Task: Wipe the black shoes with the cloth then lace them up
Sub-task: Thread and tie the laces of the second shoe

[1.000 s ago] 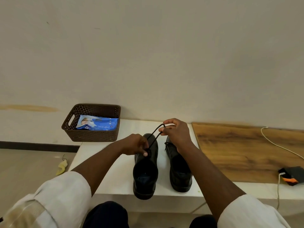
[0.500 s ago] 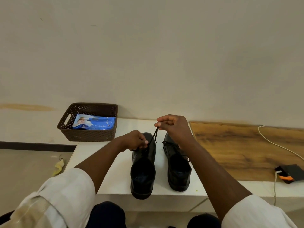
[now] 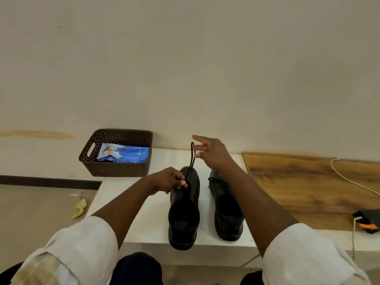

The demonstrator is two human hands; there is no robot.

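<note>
Two black shoes stand side by side on a white table, heels toward me. My left hand pinches the black lace low down, at the eyelets of the left shoe. A loop of that lace rises to my right hand, which holds its top between thumb and fingertips, the other fingers spread. The right shoe stands with its lace lying loosely over its tongue, partly under my right forearm. No cloth shows on the table.
A brown woven basket with a blue packet sits at the table's back left corner. A wooden board lies to the right, with a white cable and a black-and-orange device. A yellow scrap lies on the floor.
My right hand has lifted the lace loop higher and opened its other fingers. The left hand stays pinched at the left shoe's eyelets.
</note>
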